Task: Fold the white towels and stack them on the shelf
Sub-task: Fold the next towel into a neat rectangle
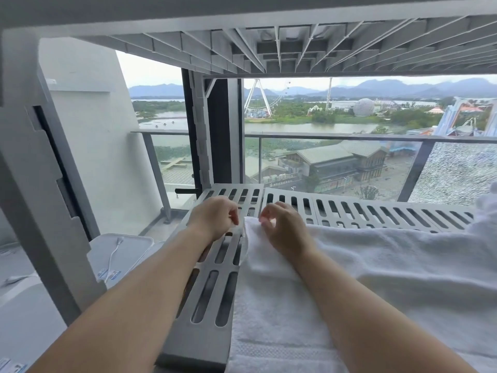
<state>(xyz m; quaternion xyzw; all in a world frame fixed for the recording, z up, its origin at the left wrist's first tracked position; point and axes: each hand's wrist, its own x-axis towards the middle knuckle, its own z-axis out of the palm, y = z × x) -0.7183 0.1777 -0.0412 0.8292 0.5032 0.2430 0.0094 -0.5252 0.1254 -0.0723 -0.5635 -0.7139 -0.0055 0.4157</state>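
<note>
On the grey slotted plastic shelf [215,292], a large white terry towel [349,278] is spread flat. It covers the near and right part of the tier, and a strip of bare slats is left showing along the left and the far edge. Its long axis appears to run left to right, though its right end is cut off by the frame's edge.

Both hands are brought together at the towel's far-left corner [248,222]. The left hand [213,215] is held over the bare slats just left of that corner, fingers curled and fingertips close to the cloth. Whether the edge is pinched cannot be told. The right hand [285,232] is laid on the towel just right of the corner, with thumb and forefinger bent into a ring at the far edge. Whether cloth is caught between them cannot be told either.

The bulk of the towel lies to the right of and nearer than both hands, so a first fold would probably be carried from this corner towards the right or the near side. The right hand is judged the nearer to the cloth.

A second, crumpled white towel [486,211] is seen at the far right of the shelf. A white lidded box [121,251] with a cable on it stands low on the left.
</note>
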